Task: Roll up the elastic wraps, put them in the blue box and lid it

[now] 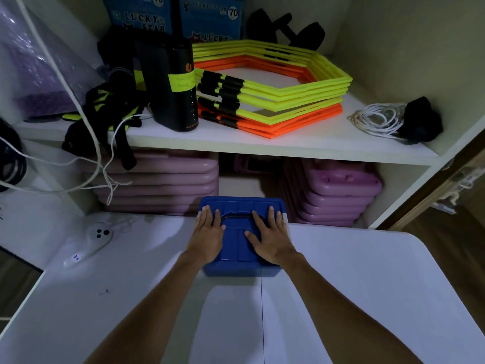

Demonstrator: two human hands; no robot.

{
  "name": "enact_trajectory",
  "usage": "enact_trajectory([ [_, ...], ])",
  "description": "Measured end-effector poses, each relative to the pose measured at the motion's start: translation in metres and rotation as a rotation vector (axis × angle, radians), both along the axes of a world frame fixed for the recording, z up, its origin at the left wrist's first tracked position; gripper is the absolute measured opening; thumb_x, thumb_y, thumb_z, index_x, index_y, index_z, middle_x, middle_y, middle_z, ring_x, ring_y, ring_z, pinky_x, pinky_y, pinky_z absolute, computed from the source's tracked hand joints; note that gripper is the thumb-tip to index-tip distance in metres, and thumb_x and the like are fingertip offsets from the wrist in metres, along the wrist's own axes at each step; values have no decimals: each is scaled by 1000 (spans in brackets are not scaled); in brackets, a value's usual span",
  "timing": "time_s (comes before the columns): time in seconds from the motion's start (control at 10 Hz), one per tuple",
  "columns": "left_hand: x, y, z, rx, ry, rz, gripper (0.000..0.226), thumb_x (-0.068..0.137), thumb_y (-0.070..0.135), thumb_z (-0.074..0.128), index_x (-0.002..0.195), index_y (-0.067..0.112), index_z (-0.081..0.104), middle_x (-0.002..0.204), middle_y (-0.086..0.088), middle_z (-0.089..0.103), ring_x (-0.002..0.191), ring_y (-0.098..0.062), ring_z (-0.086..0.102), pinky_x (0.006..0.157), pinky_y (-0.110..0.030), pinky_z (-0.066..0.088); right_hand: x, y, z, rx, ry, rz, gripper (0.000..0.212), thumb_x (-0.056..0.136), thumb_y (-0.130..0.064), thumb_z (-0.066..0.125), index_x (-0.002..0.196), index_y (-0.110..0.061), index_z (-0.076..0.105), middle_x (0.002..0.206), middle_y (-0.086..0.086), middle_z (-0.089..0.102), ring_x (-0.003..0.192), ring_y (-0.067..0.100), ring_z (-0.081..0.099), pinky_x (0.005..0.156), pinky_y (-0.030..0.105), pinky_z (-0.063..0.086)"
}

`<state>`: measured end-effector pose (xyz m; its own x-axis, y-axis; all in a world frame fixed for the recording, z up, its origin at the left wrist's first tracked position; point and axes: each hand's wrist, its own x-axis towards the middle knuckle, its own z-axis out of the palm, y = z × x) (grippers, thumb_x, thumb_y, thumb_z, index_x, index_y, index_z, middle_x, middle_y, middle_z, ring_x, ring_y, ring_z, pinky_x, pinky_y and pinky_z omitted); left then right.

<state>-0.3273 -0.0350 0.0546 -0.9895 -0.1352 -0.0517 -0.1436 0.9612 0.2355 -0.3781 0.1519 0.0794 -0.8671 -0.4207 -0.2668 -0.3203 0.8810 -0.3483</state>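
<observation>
A blue box (241, 270) stands on the white table (367, 285) at its far edge, with its blue lid (237, 240) on top. My left hand (207, 232) lies flat on the lid's left side, fingers straight and pointing away from me. On the lid's right side my right hand (270, 236) presses down the same way. No elastic wraps are in sight; the box's inside is hidden under the lid.
A white controller (89, 243) lies on the table to the left. Behind the box a shelf unit holds yellow and orange hexagon rings (275, 88), a black router (170, 82), coiled white cord (375, 119) and pink step blocks (338, 193) below.
</observation>
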Motion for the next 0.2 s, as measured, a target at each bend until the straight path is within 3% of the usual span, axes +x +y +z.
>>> enact_trajectory([
  [0.1,17,5,18,222,166,65,76,96,54,0,149,3,19,158,-18,9,147,-27,-2,118,-35,-3,18,19,20,-263,-10,-38,72,99,-55,40,157,-31,5,165,6,-14,151,24,-14,122,39,-2],
  [0.2,88,28,12,501,404,137,72,94,62,5,143,20,37,150,2,30,143,-24,28,116,-33,24,79,52,26,-580,-37,-90,70,95,-56,48,155,-38,17,165,-9,-3,150,5,-5,123,29,6],
])
